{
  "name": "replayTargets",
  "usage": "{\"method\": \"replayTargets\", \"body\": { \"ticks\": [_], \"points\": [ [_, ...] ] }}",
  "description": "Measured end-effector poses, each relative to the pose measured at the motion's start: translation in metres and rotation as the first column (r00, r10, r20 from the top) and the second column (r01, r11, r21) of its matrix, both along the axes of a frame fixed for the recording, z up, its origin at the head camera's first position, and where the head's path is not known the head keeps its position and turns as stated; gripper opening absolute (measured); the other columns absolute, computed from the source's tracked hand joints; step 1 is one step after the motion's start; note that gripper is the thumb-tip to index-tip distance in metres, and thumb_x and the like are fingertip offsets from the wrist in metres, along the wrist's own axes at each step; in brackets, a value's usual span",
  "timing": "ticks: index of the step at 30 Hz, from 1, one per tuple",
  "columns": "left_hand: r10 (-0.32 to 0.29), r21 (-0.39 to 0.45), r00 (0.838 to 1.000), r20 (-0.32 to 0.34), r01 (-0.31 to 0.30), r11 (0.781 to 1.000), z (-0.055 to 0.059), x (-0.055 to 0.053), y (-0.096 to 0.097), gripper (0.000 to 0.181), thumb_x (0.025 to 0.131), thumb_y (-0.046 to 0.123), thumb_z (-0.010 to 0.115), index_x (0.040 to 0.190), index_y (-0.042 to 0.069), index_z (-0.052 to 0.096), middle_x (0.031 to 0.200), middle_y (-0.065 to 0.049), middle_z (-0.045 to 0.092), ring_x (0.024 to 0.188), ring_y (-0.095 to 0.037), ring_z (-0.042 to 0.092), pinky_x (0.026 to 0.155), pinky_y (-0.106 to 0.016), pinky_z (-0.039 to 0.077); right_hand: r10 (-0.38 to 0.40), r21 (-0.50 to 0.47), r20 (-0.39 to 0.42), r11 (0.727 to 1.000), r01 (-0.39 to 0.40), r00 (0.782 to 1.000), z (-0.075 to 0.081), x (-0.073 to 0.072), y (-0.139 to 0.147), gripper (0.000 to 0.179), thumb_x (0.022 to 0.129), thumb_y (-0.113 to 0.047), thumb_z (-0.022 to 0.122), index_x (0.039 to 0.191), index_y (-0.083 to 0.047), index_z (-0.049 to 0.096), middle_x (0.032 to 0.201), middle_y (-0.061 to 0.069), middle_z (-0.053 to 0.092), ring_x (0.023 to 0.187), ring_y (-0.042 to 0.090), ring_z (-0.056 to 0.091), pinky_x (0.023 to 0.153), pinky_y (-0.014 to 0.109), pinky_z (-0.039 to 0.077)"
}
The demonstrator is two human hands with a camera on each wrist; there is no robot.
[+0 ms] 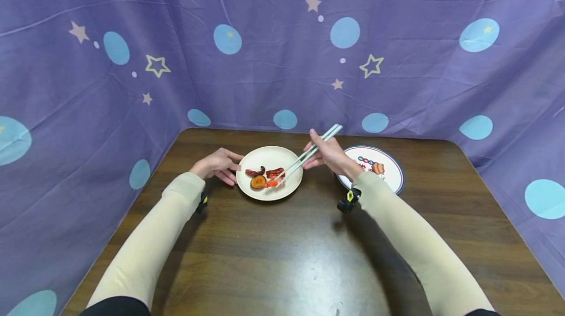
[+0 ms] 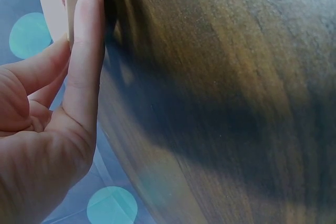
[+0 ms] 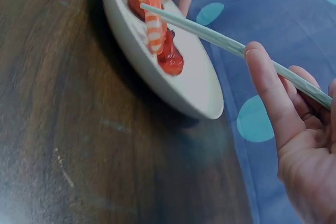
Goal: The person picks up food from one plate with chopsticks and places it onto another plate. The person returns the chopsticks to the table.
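A cream plate (image 1: pixel 270 151) holds several food pieces. Among them are an orange-and-white shrimp (image 3: pixel 153 24), a round brown-rimmed slice (image 1: pixel 258 182), glossy red pieces (image 3: pixel 171 60) and a dark red curled piece (image 1: pixel 255 172). My left hand (image 1: pixel 219 165) grips the plate's left rim, thumb on the edge and fingers against its side. In my right hand (image 1: pixel 327 155) is a pair of pale green chopsticks (image 3: pixel 210 35), slanting down to the left over the plate. Their tips are right at the shrimp, overlapping it in the right wrist view.
A white plate with a blue rim (image 1: pixel 399 178) stands to the right, partly hidden under my right forearm. On it are a brown piece (image 1: pixel 377 168) and printed patterns. The wooden table (image 1: pixel 265 252) ends at a purple curtain (image 1: pixel 282 61) behind and at the left.
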State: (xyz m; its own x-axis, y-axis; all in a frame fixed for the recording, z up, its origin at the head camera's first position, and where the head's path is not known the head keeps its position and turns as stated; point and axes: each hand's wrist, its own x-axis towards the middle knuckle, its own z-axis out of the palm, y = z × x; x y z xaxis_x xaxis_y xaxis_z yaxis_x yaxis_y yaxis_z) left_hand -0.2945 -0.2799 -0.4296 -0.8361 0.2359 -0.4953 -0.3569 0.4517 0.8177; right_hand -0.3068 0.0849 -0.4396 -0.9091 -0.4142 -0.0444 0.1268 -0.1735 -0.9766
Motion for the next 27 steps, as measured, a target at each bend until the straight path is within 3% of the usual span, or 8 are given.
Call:
{"method": "replayTargets", "body": {
  "ticks": [11,27],
  "points": [
    [0.002,-0.014,1.000,-0.005,-0.002,1.000,0.002,0.003,0.001,0.060,0.105,-0.004,0.058,0.161,-0.002,0.037,0.121,-0.031,0.068,0.067,-0.027,0.075,0.069,-0.043,0.069,0.033,0.090,-0.078,0.996,-0.026,0.996,0.007,0.009,-0.006,0.068,0.113,-0.046,0.045,0.107,0.020,0.059,0.080,0.033,0.070,0.066,0.034,0.076,0.068,0.049,0.068],
    [-0.007,-0.013,1.000,-0.006,0.007,1.000,0.002,0.003,0.002,0.059,0.106,-0.003,0.056,0.161,-0.003,0.036,0.119,-0.033,0.069,0.068,-0.027,0.076,0.069,-0.042,0.069,0.042,0.091,-0.073,0.995,-0.035,0.996,0.005,0.012,-0.011,0.075,0.114,-0.045,0.044,0.116,0.030,0.050,0.078,0.032,0.070,0.064,0.032,0.076,0.065,0.047,0.068]
  ]
}}
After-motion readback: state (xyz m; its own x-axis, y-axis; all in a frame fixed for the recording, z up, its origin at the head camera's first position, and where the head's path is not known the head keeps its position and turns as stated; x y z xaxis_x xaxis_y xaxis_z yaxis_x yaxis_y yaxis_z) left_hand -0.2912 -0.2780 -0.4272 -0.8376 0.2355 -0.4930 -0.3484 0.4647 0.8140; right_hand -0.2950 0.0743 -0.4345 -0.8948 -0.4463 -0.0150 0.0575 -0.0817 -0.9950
